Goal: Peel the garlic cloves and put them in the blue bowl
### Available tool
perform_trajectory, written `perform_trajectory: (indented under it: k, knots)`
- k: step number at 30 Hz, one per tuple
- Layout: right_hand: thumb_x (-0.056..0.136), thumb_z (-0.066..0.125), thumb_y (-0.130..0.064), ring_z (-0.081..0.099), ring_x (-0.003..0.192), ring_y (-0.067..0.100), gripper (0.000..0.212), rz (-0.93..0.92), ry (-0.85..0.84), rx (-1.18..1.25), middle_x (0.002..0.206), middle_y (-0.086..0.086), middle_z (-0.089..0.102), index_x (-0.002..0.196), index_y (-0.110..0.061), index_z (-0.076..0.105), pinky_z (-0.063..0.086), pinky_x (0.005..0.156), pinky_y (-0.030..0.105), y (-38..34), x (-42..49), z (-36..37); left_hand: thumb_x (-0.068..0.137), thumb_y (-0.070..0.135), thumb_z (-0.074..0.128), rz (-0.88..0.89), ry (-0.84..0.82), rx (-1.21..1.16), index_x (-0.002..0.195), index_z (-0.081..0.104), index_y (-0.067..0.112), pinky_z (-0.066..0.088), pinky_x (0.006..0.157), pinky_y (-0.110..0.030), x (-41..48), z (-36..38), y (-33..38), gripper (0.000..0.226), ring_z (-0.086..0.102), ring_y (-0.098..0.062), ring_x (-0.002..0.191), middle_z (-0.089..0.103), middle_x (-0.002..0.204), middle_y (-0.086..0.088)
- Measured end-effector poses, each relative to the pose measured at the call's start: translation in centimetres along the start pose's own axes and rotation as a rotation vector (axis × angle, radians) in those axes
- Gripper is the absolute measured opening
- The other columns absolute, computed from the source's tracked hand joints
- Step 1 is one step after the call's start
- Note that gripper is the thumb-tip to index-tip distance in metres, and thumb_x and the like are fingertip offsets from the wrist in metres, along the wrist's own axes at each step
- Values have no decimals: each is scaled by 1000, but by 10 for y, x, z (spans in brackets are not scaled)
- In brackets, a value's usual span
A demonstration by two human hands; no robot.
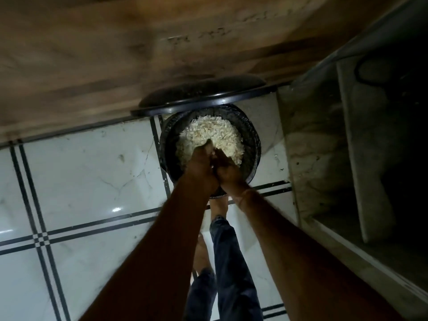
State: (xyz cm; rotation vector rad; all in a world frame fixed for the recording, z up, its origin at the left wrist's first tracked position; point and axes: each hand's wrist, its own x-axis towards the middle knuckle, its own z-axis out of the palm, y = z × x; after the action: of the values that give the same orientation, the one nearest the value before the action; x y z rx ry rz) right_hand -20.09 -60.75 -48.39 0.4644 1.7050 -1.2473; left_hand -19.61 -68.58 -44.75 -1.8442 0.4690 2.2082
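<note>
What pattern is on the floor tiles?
White marbled tiles crossed by paired black lines; the head view shows it.

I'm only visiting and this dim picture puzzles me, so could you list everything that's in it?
bin: one, black, round, on the floor near the wood panel.
pale peelings: one heap, cream-white, inside the bin.
disc: one, black, domed, at the foot of the wood panel, behind the bin.
wood panel: one, brown, across the top.
floor: white tiles with black lines, under everything.
stone shelf unit: one, grey marbled, at the right, its inside dark.
legs: two, in dark trousers, feet bare, below the arms.
left hand: one, over the bin, against the other hand.
right hand: one, over the bin. It is too dim to tell what the hands hold.
</note>
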Motion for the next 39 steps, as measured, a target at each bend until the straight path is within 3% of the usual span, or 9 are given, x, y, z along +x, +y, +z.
perform_trajectory:
  k: [3, 5, 8, 11, 14, 18, 22, 27, 39]
  knots:
    - [108, 41, -55, 37, 151, 22, 55, -69, 18, -115, 168, 2, 36, 158, -34, 40, 44, 108, 35, -15, -7, -2, 106, 52, 42, -4, 39, -12, 137, 58, 19, 37, 116, -50, -9, -3, 7, 48, 47, -27, 139, 53, 145, -6]
    - [103, 47, -63, 36, 150, 11, 48, -125, -41, -67, 168, -8, 34, 150, -55, 42, 41, 114, 35, -19, -28, 8, 106, 52, 43, -26, 21, 60, 125, 64, 17, 45, 107, -46, -14, -6, 11, 45, 58, -27, 121, 64, 126, -6]
    - [109, 41, -53, 50, 142, 27, 51, -48, -15, 38, 155, 9, 51, 153, -29, 49, 43, 117, 43, -17, -38, 7, 102, 45, 53, -2, 24, 180, 106, 67, 19, 49, 91, -40, -37, 0, 8, 29, 61, -22, 108, 64, 114, -4]
    - [99, 43, -75, 39, 149, 31, 63, 54, -121, 320, 160, 5, 46, 150, -39, 50, 31, 123, 51, -32, -49, 11, 84, 80, 43, 195, 90, 369, 142, 56, 30, 36, 118, -55, -57, 3, 1, 77, 42, -29, 143, 49, 154, -6]
    - [85, 40, -88, 35, 152, 26, 45, -113, -85, 96, 165, -1, 39, 127, -77, 51, 23, 127, 54, -30, -70, 19, 107, 56, 36, 126, -54, 366, 159, 38, 19, 32, 122, -52, -79, -1, -5, 64, 38, -30, 150, 39, 162, -6]
    - [110, 41, -50, 60, 129, 27, 50, -40, 78, -105, 152, 6, 53, 153, -25, 52, 53, 105, 32, -33, -84, -16, 107, 35, 52, 246, -74, 427, 143, 53, 24, 56, 93, -37, -112, -21, -13, 38, 67, -17, 116, 58, 142, -1]
    - [111, 46, -39, 55, 136, 21, 45, -227, 132, -59, 149, 5, 58, 151, -21, 54, 46, 116, 40, -50, -164, -29, 105, 36, 59, 477, 80, 747, 153, 48, 23, 39, 99, -27, -162, -26, -23, 51, 48, -26, 141, 43, 161, -7]
    - [112, 46, -27, 69, 101, -7, 28, -328, 152, 53, 115, -3, 71, 130, -19, 66, 50, 79, 6, -72, -295, -44, 103, 37, 61, 791, 29, 1214, 155, 45, 26, 34, 119, -33, -275, -27, -47, 55, 41, -23, 148, 42, 162, -5]
    - [107, 44, -48, 64, 103, 5, 38, -708, 684, -155, 114, -8, 67, 122, -25, 70, 54, 87, 29, -18, -577, -189, 94, 52, 59, 1212, -449, 1536, 142, 55, 34, 46, 110, -39, -506, 9, -202, 51, 50, -15, 135, 56, 143, 5]
